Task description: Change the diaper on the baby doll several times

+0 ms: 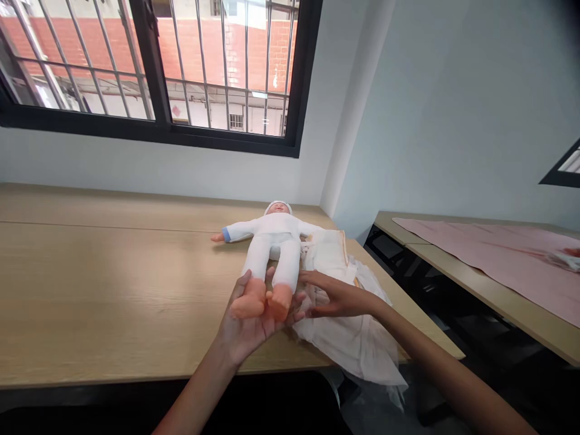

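Observation:
A baby doll [277,226] in a white body suit and white cap lies on its back, its feet towards me and its arms spread. My left hand [247,329] is cupped beneath its lower legs, with fingers around the bare ankles. Beside the foot on the right, my right hand [333,296] has its fingers apart and bent, with nothing visible between them. Under and beyond that hand lies a pale, sheer dress [357,338] with orange-gold trim, hanging partly over the table's front edge. It covers the end of the doll's arm on that side.
The doll lies on a wooden table [113,290] against the wall below a barred window [226,72]. Across a dark gap on the right stands another table with a pink cloth [489,254]. A small pale bundle [564,258] rests on that cloth.

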`<control>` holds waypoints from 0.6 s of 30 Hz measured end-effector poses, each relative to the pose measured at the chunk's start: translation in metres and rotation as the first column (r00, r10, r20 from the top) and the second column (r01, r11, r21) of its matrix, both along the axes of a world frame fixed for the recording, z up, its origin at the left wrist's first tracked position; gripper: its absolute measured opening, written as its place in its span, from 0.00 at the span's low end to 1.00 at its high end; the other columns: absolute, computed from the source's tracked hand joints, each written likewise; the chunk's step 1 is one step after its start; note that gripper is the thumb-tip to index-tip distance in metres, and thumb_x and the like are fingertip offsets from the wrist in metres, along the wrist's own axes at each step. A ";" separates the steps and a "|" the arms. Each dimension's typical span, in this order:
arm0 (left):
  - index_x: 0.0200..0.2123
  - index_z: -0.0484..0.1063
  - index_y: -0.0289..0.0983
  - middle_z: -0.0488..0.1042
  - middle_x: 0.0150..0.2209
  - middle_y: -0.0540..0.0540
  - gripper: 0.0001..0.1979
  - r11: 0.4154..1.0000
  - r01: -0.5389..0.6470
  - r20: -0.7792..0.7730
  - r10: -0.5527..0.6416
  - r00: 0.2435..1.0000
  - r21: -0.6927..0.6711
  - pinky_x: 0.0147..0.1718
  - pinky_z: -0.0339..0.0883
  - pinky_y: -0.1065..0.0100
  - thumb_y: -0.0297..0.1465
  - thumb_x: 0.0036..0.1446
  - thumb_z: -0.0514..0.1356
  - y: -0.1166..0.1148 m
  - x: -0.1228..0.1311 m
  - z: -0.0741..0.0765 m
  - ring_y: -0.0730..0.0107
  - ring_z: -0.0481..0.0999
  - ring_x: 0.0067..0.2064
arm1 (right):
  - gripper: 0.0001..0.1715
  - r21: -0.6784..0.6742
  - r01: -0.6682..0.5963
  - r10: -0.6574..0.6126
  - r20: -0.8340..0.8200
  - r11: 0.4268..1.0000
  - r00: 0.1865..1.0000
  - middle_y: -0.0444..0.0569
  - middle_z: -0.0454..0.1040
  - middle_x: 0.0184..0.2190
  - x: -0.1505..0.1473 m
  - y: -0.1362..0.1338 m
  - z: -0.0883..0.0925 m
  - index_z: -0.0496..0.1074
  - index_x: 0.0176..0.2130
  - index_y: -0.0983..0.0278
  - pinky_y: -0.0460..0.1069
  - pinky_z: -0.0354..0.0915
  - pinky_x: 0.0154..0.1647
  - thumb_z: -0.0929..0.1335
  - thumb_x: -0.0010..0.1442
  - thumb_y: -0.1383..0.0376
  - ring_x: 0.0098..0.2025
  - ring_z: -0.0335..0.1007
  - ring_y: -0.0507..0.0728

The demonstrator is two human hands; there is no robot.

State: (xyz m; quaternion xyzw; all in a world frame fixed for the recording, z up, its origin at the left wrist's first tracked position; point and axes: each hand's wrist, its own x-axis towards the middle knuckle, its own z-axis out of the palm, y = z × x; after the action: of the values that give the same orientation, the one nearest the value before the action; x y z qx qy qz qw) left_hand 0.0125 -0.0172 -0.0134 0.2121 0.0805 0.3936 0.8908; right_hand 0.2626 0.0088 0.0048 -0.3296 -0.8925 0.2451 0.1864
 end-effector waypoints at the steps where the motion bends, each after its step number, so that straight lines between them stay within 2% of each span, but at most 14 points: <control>1: 0.52 0.68 0.36 0.76 0.50 0.38 0.22 1.000 0.007 0.016 -0.007 1.000 0.019 0.53 0.68 0.52 0.43 0.59 0.62 0.000 0.000 0.002 0.47 0.75 0.55 | 0.39 -0.033 0.005 -0.005 -0.015 0.999 1.000 0.47 0.61 0.65 0.005 0.003 0.001 0.58 0.67 0.53 0.59 0.56 0.69 0.69 0.61 0.50 0.67 0.58 0.60; 3: 0.51 0.68 0.36 0.76 0.50 0.38 0.21 0.999 0.034 0.024 -0.035 0.999 0.041 0.50 0.70 0.61 0.39 0.58 0.64 0.003 0.001 0.004 0.52 0.77 0.53 | 0.34 -0.059 0.075 -0.078 -0.035 0.995 0.996 0.47 0.62 0.65 0.022 0.015 -0.001 0.61 0.65 0.54 0.60 0.55 0.70 0.66 0.64 0.49 0.67 0.58 0.60; 5: 0.50 0.68 0.35 0.77 0.48 0.39 0.20 0.996 0.068 0.025 -0.070 0.997 0.056 0.47 0.71 0.66 0.36 0.57 0.65 0.006 0.003 0.008 0.56 0.78 0.51 | 0.31 0.020 0.233 -0.232 -0.020 0.972 0.972 0.49 0.63 0.64 0.044 0.031 -0.011 0.63 0.64 0.55 0.62 0.54 0.70 0.63 0.66 0.48 0.67 0.58 0.61; 6: 0.49 0.68 0.35 0.77 0.47 0.39 0.20 0.995 0.081 0.027 -0.083 0.996 0.063 0.46 0.71 0.66 0.35 0.56 0.66 0.008 0.004 0.010 0.57 0.79 0.50 | 0.32 0.089 0.326 -0.329 0.013 0.941 0.944 0.51 0.63 0.64 0.055 0.039 -0.019 0.65 0.63 0.56 0.64 0.53 0.70 0.63 0.65 0.47 0.67 0.58 0.63; 8: 0.48 0.67 0.35 0.77 0.46 0.41 0.19 0.993 0.098 0.026 -0.101 0.995 0.072 0.47 0.71 0.65 0.34 0.56 0.65 0.013 0.007 0.017 0.56 0.79 0.50 | 0.36 0.172 0.400 -0.425 0.151 0.900 0.892 0.54 0.59 0.66 0.072 0.053 -0.038 0.64 0.64 0.59 0.66 0.49 0.71 0.64 0.64 0.45 0.69 0.53 0.66; 11: 0.47 0.66 0.34 0.77 0.46 0.41 0.16 0.990 0.105 0.014 -0.107 0.994 0.093 0.50 0.70 0.61 0.34 0.58 0.63 0.020 0.011 0.034 0.55 0.79 0.49 | 0.40 0.144 0.384 -0.410 0.274 0.912 0.870 0.53 0.49 0.70 0.074 0.060 -0.060 0.58 0.68 0.57 0.69 0.43 0.71 0.59 0.66 0.42 0.72 0.42 0.68; 13: 0.47 0.66 0.33 0.77 0.45 0.39 0.15 0.988 0.104 -0.009 -0.103 0.995 0.118 0.52 0.69 0.58 0.35 0.60 0.60 0.024 0.015 0.048 0.55 0.79 0.48 | 0.38 0.143 0.320 -0.348 0.281 0.937 0.894 0.52 0.50 0.70 0.060 0.057 -0.064 0.56 0.68 0.55 0.69 0.42 0.71 0.58 0.67 0.42 0.73 0.41 0.67; 16: 0.49 0.66 0.32 0.77 0.44 0.38 0.17 0.986 0.088 -0.058 -0.080 0.995 0.144 0.54 0.67 0.57 0.36 0.61 0.58 0.029 0.021 0.068 0.56 0.79 0.48 | 0.35 0.153 0.156 -0.193 0.268 0.976 0.944 0.51 0.58 0.67 0.026 0.054 -0.058 0.60 0.66 0.56 0.66 0.44 0.71 0.60 0.67 0.45 0.71 0.47 0.64; 18: 0.51 0.65 0.32 0.76 0.45 0.38 0.17 0.985 0.072 -0.083 -0.059 0.995 0.157 0.55 0.66 0.56 0.36 0.62 0.57 0.033 0.025 0.078 0.55 0.79 0.49 | 0.33 0.144 0.066 -0.104 0.273 0.987 0.956 0.51 0.57 0.67 0.001 0.057 -0.049 0.62 0.65 0.57 0.65 0.46 0.71 0.60 0.68 0.47 0.70 0.48 0.63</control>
State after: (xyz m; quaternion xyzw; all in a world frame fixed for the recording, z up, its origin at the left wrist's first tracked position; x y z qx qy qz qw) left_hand 0.0378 0.0153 0.0650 0.3006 0.0766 0.3607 0.8796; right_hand 0.2638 0.0656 -0.0447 -0.3857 -0.9093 0.1277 0.0903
